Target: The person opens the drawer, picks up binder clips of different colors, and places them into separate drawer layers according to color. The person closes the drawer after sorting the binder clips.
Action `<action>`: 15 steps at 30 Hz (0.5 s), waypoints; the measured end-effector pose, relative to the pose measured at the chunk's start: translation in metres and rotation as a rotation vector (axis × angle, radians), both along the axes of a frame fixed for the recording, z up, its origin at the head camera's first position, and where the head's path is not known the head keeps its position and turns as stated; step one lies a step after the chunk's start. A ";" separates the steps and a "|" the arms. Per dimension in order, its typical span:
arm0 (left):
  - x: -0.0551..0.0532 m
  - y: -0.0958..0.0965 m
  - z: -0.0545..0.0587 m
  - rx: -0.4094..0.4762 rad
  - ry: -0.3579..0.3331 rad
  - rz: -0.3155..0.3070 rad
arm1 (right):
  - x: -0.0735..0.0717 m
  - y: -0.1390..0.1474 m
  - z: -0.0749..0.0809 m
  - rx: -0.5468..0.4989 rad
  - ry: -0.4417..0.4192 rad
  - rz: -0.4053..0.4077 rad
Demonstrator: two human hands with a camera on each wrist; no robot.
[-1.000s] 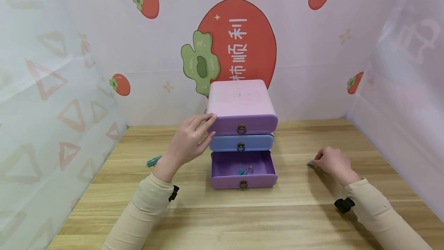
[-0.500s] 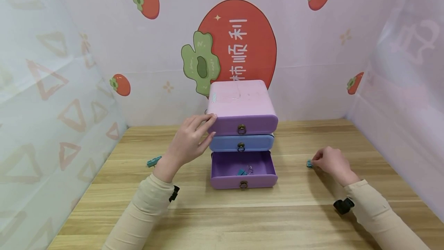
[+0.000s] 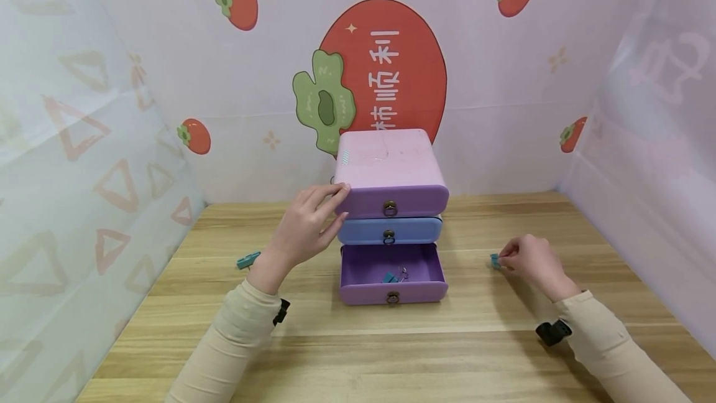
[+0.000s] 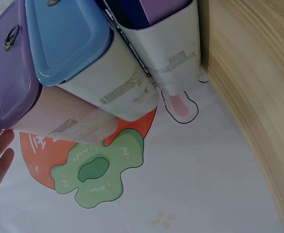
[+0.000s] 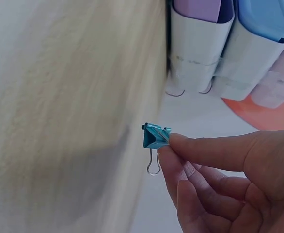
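Note:
Between the thumb and forefinger of my right hand (image 3: 531,261) a teal binder clip (image 5: 155,136) is pinched, one wire handle hanging down. This hand is to the right of a small stacked drawer unit (image 3: 388,157). My left hand (image 3: 302,226) rests its fingertips on the left front edge of the unit's purple top drawer (image 3: 363,203), fingers fairly straight. Below it the blue middle drawer (image 3: 358,231) is closed. The purple bottom drawer (image 3: 358,294) is pulled out, with a teal binder clip (image 3: 390,277) lying inside it.
Another teal binder clip (image 3: 248,260) lies on the wooden table (image 3: 358,353) left of the unit, partly behind the left wrist. A printed cloth backdrop (image 3: 252,79) stands behind the table, with cloth walls at both sides.
The right hand has shifted slightly left with the binder clip, more of which now shows beyond the fingertips. The left hand and the drawers have stayed put.

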State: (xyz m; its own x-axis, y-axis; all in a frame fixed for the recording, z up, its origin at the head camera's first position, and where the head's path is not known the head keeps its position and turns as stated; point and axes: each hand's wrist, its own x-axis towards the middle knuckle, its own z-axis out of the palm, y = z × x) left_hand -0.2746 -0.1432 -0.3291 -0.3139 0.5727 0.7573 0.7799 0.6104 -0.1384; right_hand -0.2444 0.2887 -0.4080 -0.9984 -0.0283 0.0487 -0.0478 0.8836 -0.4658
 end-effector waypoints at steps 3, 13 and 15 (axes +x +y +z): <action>0.000 0.000 0.001 0.000 0.003 -0.002 | 0.004 -0.005 0.005 0.002 0.019 0.010; 0.000 0.000 0.001 0.000 -0.005 0.002 | 0.014 -0.023 0.023 0.032 0.092 0.036; -0.001 0.000 0.001 -0.001 -0.006 0.003 | 0.015 -0.027 0.026 0.042 0.098 0.034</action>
